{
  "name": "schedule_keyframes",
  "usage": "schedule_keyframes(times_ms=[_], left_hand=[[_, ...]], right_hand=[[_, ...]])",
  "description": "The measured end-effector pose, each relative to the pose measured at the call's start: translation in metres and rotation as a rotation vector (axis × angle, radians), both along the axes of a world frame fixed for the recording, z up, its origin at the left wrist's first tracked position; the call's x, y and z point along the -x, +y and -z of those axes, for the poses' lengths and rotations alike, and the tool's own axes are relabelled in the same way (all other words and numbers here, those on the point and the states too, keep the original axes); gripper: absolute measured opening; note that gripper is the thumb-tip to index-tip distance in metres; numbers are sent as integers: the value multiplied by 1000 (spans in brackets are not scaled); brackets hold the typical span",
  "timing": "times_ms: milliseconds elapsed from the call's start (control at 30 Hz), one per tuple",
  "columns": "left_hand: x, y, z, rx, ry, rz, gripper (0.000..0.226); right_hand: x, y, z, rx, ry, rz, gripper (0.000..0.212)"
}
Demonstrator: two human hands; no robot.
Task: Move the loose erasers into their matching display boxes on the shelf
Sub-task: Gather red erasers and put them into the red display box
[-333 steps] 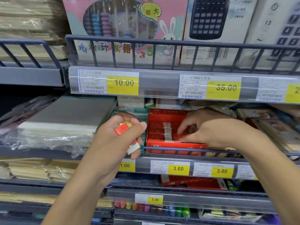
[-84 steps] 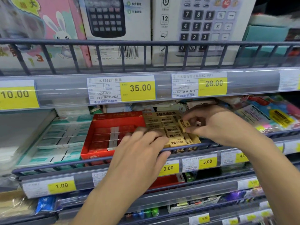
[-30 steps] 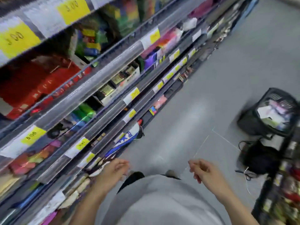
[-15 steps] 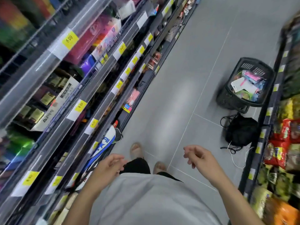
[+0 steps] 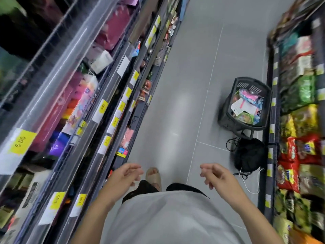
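A person looks down a grey-tiled shop aisle. The left hand and right hand hang loosely open and empty above the floor. No erasers show; a dark plastic basket of goods, far right, may hold more.

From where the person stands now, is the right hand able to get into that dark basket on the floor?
Probably not yet. The right hand is empty, held at waist height, while the basket stands further along the aisle. Bare floor lies between, so stepping forward and bending should do it.
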State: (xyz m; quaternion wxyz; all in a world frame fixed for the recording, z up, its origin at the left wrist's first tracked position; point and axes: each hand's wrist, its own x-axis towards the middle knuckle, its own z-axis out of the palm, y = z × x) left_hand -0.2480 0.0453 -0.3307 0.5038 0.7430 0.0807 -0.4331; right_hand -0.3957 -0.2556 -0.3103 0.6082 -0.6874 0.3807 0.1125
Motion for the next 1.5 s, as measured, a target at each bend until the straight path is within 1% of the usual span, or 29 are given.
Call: schedule_keyframes(times_ms=[67,133,267,333,400,467,500,600,733,767,800,867,900,967,1033,1100,1167,1200,1300,1500], left_hand=[[-37,-23,-2,5,-13,27,48],[-70,-47,-5,14,-29,63,49],[-124,-96,-6,41,-64,124,36],[-145,-122,-5,37,-70,133,38],[-161,-147,-4,26,-76,119,47],[-173,-169,-6,-4,-79,106,49],[-176,-179,-6,-22,-74,88,43],[-183,-205,-7,-68,-72,15,18],[-191,-231,-9,-91,-46,-88,14],[-194,-235,-10,-85,-34,-111,17],[-198,-240,-12,-78,-25,-133,25],[-208,-245,-15,-70,-24,-185,49],[-215,-247,-15,-65,-28,-214,57],[-231,-247,-17,-51,-44,-273,62],[-252,-247,-23,-31,-67,-337,60],[-274,-245,-32,-16,-106,-391,50],[-294,-243,-45,4,-161,-445,26],[-304,-241,-55,23,-189,-473,18],[-331,-234,-94,42,-336,-493,12],[-345,-217,-182,25,-674,-573,15]], right_hand=[[-11,-12,-1,-3,25,38,11],[-21,-26,-1,-9,35,78,10],[-45,-59,6,-32,59,129,9],[-61,-81,13,-51,65,150,9],[-82,-106,21,-52,66,142,10],[-107,-135,28,-43,64,102,11],[-122,-150,30,-42,72,72,12],[-171,-194,30,-59,67,-24,13],[-247,-243,18,-31,26,-161,10],[-266,-252,14,-30,3,-179,11],[-284,-259,10,-27,-16,-199,11],[-319,-269,2,-14,-44,-235,11],[-335,-272,-1,-10,-58,-249,11],[-365,-274,-5,-10,-77,-276,11],[-390,-272,-9,-15,-87,-316,11],[-412,-266,-14,-13,-93,-361,12],[-434,-260,-20,-2,-102,-419,12],[-445,-255,-25,0,-112,-451,12],[-480,-239,-43,-15,-185,-559,13],[-557,-204,-98,-58,-420,-862,12]])
